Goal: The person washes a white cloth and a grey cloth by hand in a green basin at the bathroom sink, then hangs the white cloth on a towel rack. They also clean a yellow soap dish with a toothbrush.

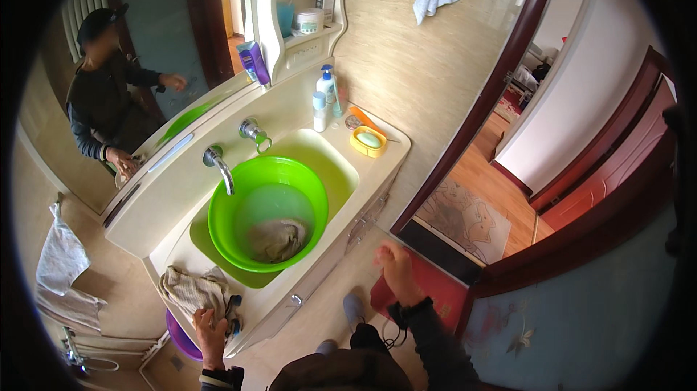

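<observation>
My left hand (209,334) is at the near edge of a crumpled grey-beige cloth (190,290) on the left end of the washbasin counter. Its bent fingers touch the cloth; whether they grip it is unclear. Dark blue fabric (234,317) lies beside the cloth. Away to the right, my right hand (396,271) hangs in the air above the floor, slightly blurred, with loosely curled fingers and nothing visible in it. A bright green plastic basin (321,211) sits in the sink (346,173). It holds cloudy water and a soaked grey-brown cloth (280,241).
A chrome spout (223,170) reaches over the basin's rim. Bottles (319,113) and a yellow soap dish (359,148) with green soap stand at the far counter end. A mirror (158,26) runs along the wall. A red mat (435,293) lies by the doorway; a purple basin (178,339) is below.
</observation>
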Available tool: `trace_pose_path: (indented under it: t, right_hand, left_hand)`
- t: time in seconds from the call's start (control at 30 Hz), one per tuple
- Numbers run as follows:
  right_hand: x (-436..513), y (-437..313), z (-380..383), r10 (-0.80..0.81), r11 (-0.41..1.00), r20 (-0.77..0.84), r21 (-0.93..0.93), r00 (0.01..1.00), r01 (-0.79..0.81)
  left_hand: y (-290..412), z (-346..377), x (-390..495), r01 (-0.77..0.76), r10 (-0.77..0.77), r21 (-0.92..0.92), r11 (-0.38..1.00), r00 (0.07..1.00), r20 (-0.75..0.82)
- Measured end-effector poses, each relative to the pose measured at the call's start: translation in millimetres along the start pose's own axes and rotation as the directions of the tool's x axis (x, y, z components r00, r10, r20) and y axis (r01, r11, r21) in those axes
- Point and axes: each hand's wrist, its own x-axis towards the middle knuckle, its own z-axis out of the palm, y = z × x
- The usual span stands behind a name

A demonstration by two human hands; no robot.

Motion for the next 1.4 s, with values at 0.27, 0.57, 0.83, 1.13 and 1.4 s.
trace_pose_path:
  t: [0.27,0.57,0.83,1.13,1.4]
  right_hand:
    - [209,13,-24,-0.023,0.987,-0.221,-0.162,0.975,-0.013]
    - [395,10,-15,-0.193,0.775,-0.110,-0.626,0.975,0.082]
    - [429,-3,-5,-0.096,0.594,0.018,-0.801,0.995,0.072]
    - [342,-47,-13,-0.338,0.426,0.414,-0.734,0.845,0.530]
    - [163,-104,55,-0.382,0.599,0.645,-0.372,0.662,0.709]
  left_hand:
    - [31,-12,-12,0.158,-0.215,-0.248,0.956,0.951,-0.222]
    - [170,12,-16,0.181,-0.253,-0.312,0.933,0.945,-0.208]
    - [215,46,-24,0.148,-0.310,-0.525,0.838,0.921,-0.234]
    - [294,83,15,0.236,-0.289,-0.717,0.656,0.956,0.050]
    - [316,124,58,0.455,0.006,-0.870,0.192,0.886,0.465]
